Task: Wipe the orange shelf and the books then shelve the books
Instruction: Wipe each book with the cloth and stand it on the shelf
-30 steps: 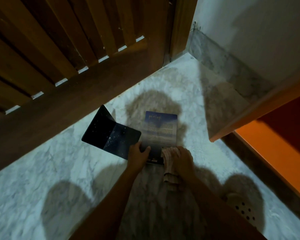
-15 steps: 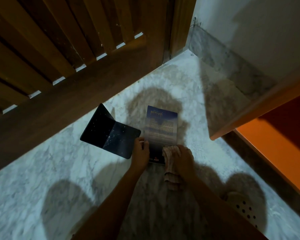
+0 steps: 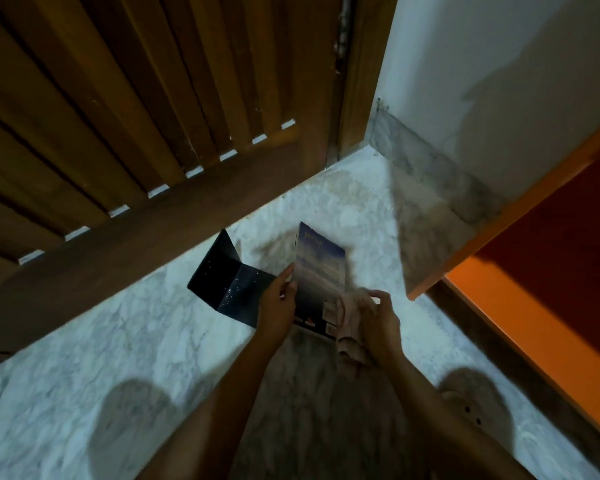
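Note:
A dark blue book (image 3: 319, 271) is tilted up off the marble floor, back cover showing. My left hand (image 3: 278, 306) grips its left edge. My right hand (image 3: 378, 320) holds a pinkish cloth (image 3: 350, 327) bunched against the book's lower right corner. A second dark, star-speckled book (image 3: 229, 278) lies open on the floor just left of my left hand. The orange shelf (image 3: 534, 317) sits at the right, its orange board low and a darker red back panel above it.
A slatted wooden door (image 3: 136, 133) fills the upper left. A white wall with a marble skirting (image 3: 430, 161) runs behind. The marble floor (image 3: 84, 358) spreads to the left. A perforated beige clog (image 3: 471, 410) shows at the lower right.
The blue book lay flat on the floor; my left hand has lifted its left edge so it tilts up. My right hand with the cloth has stayed at its lower right corner.

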The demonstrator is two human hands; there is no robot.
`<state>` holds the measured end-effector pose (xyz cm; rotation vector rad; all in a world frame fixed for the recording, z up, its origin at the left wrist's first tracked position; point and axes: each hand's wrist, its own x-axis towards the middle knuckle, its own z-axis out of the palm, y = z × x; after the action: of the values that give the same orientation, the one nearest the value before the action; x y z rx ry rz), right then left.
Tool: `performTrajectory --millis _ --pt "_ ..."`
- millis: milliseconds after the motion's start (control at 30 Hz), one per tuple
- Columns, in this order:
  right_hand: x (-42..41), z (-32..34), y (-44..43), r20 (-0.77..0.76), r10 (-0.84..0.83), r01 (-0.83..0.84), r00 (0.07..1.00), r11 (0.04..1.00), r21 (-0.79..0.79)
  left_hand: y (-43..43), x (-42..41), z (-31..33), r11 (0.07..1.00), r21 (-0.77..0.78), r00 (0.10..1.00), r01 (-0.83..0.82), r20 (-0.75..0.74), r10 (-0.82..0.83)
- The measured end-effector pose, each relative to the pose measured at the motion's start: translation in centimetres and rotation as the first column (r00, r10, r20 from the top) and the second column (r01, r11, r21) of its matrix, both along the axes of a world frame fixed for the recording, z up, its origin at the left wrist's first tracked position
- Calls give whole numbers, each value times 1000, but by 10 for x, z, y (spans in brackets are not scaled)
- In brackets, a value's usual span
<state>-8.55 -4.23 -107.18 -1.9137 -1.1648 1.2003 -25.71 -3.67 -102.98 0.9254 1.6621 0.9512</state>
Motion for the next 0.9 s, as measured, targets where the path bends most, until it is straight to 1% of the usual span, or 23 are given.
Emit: performTrajectory --millis 100,167,267,333,400,467,567,633,700,800,900 --pt "0 59 8 -26 -26 31 999 970 241 -15 -8 49 993 119 999 -8 49 2" --pt "-9 106 16 -28 -8 17 1000 932 362 -26 -9 88 971 237 999 21 36 -31" --pt "-29 176 23 -2 2 0 1000 823 567 -42 -9 147 921 385 996 64 38 -85" --pt "-36 216 18 -6 -63 51 998 744 666 -54 -10 177 882 470 993 34 81 -81" --pt "-35 246 8 -108 -166 194 980 690 697 -66 -11 200 842 540 990 1 118 -77" --pt "-32 265 -2 -249 -216 328 944 677 659 -79 -11 222 807 591 985 -19 147 -85" --pt "-32 290 -18 -361 -180 380 915 686 620 -97 -13 246 773 634 978 -5 165 -129" --pt "-33 301 -23 -393 -141 376 909 683 626 -102 -15 253 781 625 962 16 202 -182" --pt "-32 313 -31 -412 -92 366 907 656 660 -105 -16 264 784 619 944 41 234 -234" --pt "-31 327 -39 -370 -41 316 928 613 725 -108 -10 283 765 637 925 92 230 -302" --pt "-29 334 -41 -334 -34 287 942 599 747 -110 2 298 736 676 927 36 252 -277"
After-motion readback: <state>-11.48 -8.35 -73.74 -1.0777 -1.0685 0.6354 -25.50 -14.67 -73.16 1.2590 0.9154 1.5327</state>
